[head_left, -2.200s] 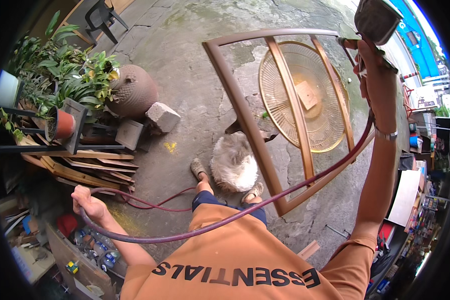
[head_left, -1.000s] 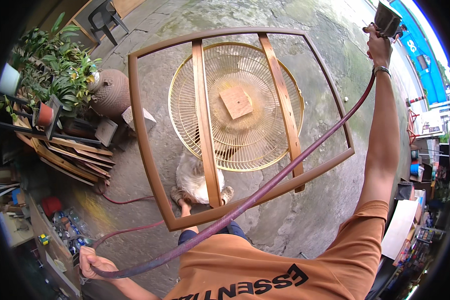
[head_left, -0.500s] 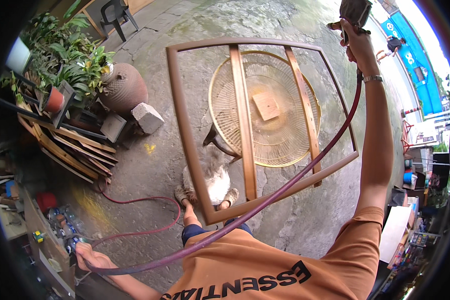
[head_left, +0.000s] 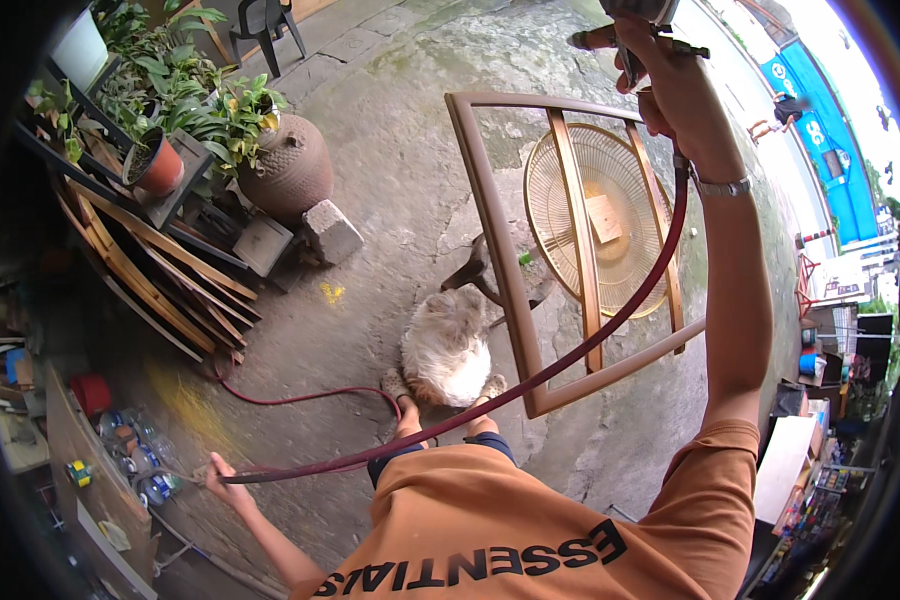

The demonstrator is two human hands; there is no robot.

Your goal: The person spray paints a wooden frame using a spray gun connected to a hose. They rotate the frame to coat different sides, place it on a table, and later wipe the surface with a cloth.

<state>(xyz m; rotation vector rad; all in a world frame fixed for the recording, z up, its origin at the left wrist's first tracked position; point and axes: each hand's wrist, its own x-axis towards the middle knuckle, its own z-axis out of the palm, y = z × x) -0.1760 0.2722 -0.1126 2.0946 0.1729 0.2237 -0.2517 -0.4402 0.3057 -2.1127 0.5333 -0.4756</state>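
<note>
My right hand (head_left: 675, 95), raised at the upper right, is wrapped round a spray gun (head_left: 642, 9) whose cup runs out of the top of the view. A dark red hose (head_left: 570, 361) hangs from the gun's handle and crosses in front of me to my left hand (head_left: 228, 490), low on the left, whose fingers close round it. Beyond the hose, a brown rectangular frame (head_left: 493, 230) with two wooden slats (head_left: 578, 240) lies on a round wire grille (head_left: 618, 170). My right forearm hides part of the frame's right side. A small wooden square (head_left: 604, 218) shows on the grille.
A shaggy white animal (head_left: 450, 350) is between my feet. Dark curved legs (head_left: 470, 268) show beside the frame. At left are a concrete block (head_left: 332, 232), clay jar (head_left: 288, 170), plants and stacked wood strips (head_left: 135, 260). A person (head_left: 785, 110) is far right.
My right hand and the spray gun have moved left in view. My left hand has shifted right and slightly up. With the view's turn, the frame and grille appear further right.
</note>
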